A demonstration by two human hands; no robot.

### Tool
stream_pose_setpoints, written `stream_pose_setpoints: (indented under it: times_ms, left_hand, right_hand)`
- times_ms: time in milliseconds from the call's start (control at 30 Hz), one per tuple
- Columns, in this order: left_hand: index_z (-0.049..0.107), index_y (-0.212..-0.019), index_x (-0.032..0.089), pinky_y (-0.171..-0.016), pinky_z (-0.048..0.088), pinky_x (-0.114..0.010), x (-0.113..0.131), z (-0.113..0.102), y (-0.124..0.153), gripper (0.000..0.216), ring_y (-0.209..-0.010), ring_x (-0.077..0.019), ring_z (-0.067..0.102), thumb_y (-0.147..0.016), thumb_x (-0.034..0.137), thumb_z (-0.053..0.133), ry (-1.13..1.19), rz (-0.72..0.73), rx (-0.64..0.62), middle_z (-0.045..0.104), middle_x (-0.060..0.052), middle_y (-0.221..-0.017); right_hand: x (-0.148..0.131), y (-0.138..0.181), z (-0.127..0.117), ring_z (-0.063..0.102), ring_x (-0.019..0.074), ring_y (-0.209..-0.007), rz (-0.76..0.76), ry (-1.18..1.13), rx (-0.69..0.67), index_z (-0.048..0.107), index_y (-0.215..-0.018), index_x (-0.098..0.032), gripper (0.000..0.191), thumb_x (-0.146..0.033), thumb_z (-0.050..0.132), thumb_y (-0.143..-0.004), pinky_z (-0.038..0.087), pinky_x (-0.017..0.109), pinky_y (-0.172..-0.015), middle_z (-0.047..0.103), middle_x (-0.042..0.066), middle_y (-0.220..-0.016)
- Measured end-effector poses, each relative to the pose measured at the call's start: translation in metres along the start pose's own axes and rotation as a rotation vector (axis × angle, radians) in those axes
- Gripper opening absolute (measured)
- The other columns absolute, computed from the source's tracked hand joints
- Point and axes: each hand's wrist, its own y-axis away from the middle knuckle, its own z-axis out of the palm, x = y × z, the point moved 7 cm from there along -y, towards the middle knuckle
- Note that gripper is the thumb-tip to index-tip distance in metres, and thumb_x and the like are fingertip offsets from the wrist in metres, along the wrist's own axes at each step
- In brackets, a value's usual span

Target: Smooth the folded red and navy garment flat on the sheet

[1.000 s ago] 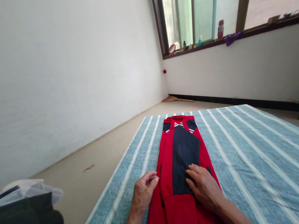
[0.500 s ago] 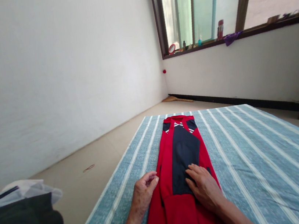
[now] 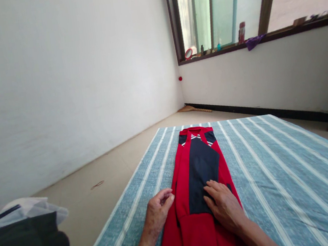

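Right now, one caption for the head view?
Right hand flat on a folded red-and-navy garment, left hand at its edge, on a striped blue sheet.

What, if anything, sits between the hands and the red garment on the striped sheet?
Nothing visible does. The right hand lies flat on the red garment, and the left hand rests curled at its left edge, on the striped sheet.

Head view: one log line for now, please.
left hand: at red garment edge | right hand: flat on garment | striped sheet beneath
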Motion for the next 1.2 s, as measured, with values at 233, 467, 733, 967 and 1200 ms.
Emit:
stream_pose_setpoints:
  times_ms: [233,467,733,967,1200]
  left_hand:
    - [0.07,-0.091,0.017,-0.08,0.054,-0.033,0.0006,-0.0009,0.001,0.032,-0.085,-0.0234,0.069,-0.071,0.039,0.058,-0.017,-0.001,0.0,0.074,-0.005,-0.089]
    - [0.07,-0.09,0.018,-0.08,0.055,-0.032,0.0033,-0.0019,0.0022,0.029,-0.084,-0.0233,0.069,-0.072,0.038,0.059,-0.018,0.008,0.007,0.074,-0.004,-0.089]
    - [0.07,-0.09,0.017,-0.078,0.055,-0.031,0.0022,-0.0004,0.0016,0.031,-0.083,-0.023,0.069,-0.072,0.039,0.058,-0.015,0.011,-0.002,0.074,-0.005,-0.088]
    - [0.07,-0.09,0.017,-0.078,0.055,-0.032,0.0029,-0.0004,0.0019,0.03,-0.082,-0.0234,0.069,-0.072,0.038,0.059,-0.003,0.013,0.001,0.074,-0.005,-0.087]
    - [0.07,-0.091,0.018,-0.08,0.055,-0.033,0.0013,-0.0004,0.0024,0.03,-0.083,-0.023,0.069,-0.072,0.039,0.059,-0.002,0.003,-0.004,0.074,-0.004,-0.087]
  right_hand:
    - [0.0014,0.0005,0.0017,0.05,0.0257,-0.12,-0.004,-0.008,0.013,0.064,-0.111,-0.02,0.027,-0.023,0.049,-0.088,0.037,0.042,-0.102,0.059,0.009,-0.125]
    - [0.0008,0.0002,0.0001,0.051,0.0254,-0.119,0.003,-0.02,0.021,0.065,-0.108,-0.021,0.026,-0.022,0.049,-0.088,0.038,0.041,-0.102,0.06,0.008,-0.124]
    - [0.0008,0.0003,0.0009,0.05,0.0251,-0.12,0.003,-0.022,0.017,0.065,-0.108,-0.021,0.026,-0.022,0.049,-0.088,0.038,0.041,-0.102,0.06,0.008,-0.124]
    - [0.0014,0.0003,0.0024,0.049,0.0255,-0.121,0.004,-0.014,0.011,0.065,-0.11,-0.019,0.027,-0.021,0.049,-0.088,0.037,0.041,-0.102,0.059,0.009,-0.125]
    - [0.0016,0.0006,0.0021,0.05,0.0253,-0.12,-0.003,-0.03,0.022,0.065,-0.109,-0.021,0.027,-0.023,0.048,-0.088,0.038,0.042,-0.101,0.059,0.009,-0.124]
